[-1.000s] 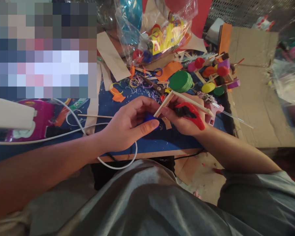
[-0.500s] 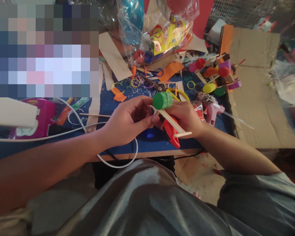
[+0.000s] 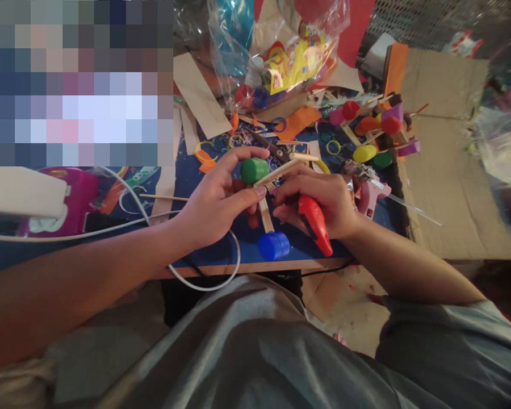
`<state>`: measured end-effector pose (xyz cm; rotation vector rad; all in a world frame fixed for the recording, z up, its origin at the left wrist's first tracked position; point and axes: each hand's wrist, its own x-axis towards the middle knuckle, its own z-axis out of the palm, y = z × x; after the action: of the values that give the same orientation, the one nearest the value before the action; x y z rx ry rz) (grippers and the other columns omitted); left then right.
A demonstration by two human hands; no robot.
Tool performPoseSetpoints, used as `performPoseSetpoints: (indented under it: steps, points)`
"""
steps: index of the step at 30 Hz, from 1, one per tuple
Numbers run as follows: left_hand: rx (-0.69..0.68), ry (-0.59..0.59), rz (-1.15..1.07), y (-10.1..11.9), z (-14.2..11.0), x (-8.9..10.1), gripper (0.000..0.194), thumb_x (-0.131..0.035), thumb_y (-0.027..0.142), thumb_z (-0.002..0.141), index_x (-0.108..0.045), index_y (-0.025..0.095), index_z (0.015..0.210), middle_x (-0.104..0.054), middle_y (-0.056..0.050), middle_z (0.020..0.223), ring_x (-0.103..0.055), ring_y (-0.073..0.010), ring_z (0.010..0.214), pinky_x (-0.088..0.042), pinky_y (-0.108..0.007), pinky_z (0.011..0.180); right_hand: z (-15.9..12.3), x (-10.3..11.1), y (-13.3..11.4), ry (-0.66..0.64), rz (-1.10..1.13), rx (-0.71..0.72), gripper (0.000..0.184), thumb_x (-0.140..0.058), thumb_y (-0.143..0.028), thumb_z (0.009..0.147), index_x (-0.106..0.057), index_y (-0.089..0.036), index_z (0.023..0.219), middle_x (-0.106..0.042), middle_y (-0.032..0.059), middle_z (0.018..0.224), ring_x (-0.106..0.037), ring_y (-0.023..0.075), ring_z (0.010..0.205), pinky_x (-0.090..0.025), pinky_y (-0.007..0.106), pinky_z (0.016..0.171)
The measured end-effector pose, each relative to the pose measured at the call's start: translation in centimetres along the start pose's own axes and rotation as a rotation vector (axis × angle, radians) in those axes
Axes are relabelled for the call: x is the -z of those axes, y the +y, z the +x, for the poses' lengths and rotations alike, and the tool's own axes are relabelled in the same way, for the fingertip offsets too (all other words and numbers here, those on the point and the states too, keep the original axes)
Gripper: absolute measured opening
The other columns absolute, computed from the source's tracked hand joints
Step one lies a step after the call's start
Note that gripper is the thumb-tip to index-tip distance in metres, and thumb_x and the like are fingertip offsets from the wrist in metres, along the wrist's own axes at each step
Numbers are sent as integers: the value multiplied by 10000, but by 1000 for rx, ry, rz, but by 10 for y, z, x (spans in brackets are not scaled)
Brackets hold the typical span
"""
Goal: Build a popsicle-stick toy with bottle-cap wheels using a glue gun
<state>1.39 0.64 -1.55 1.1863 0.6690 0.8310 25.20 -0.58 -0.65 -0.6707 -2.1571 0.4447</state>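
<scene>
Over the near edge of a blue table [image 3: 204,250], both hands hold a small stick frame [image 3: 276,173] with bottle caps on it. A green cap [image 3: 254,170] sits at its top and a blue cap [image 3: 273,245] hangs at its lower end. My left hand [image 3: 215,199] pinches the frame just under the green cap, forefinger stretched over the cap. My right hand [image 3: 323,199] is closed on a red-handled tool [image 3: 315,224] that points down, and its fingertips touch the sticks.
A pink glue gun [image 3: 370,193] lies right of my right hand. A finished cap-and-stick model [image 3: 375,128] stands at the back right. Scissors [image 3: 272,149], rubber bands, paper scraps, a white cable [image 3: 123,227] and a plastic bag of parts [image 3: 281,57] crowd the table. Cardboard [image 3: 443,170] lies to the right.
The stick frame has been turned over in my hands: the green cap moved left and up, and the blue cap now hangs below. The red tool swung to point downward.
</scene>
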Motion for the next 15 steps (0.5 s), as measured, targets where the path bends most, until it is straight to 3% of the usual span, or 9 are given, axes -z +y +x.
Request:
performPoseSetpoints:
  steps: [3,6,11,15]
  points:
    - [6,-20,-10,-1,0,0,517,-883,362,953,-622,314,1397,-679,69,750,-681,-150,546,-597,-305,513,-2,1,-3,117,-34,-101,100,-845,-256,968,-748,-242,987,-832,1,872,-747,161,740,-612,329,731]
    - [36,-73,-23,0,-1,-1,531,-910,430,954,-597,301,1363,-714,58,768,-713,-159,556,-596,-298,516,-3,2,-6,180,-64,-165,169,-909,-316,934,-765,-238,975,-801,3,825,-731,160,680,-592,322,648]
    - [86,-123,-12,4,-2,-4,610,-962,463,914,-546,270,1317,-696,64,736,-728,-172,561,-608,-296,543,-2,0,-6,224,-18,-184,219,-947,-389,925,-788,-269,1017,-840,9,913,-779,164,743,-638,319,694]
    - [18,-129,58,1,-3,-3,605,-971,445,907,-582,276,1337,-702,36,813,-724,-170,641,-607,-297,593,-3,-2,-4,235,4,-153,172,-917,-359,946,-785,-264,1004,-836,12,875,-775,179,753,-604,334,684]
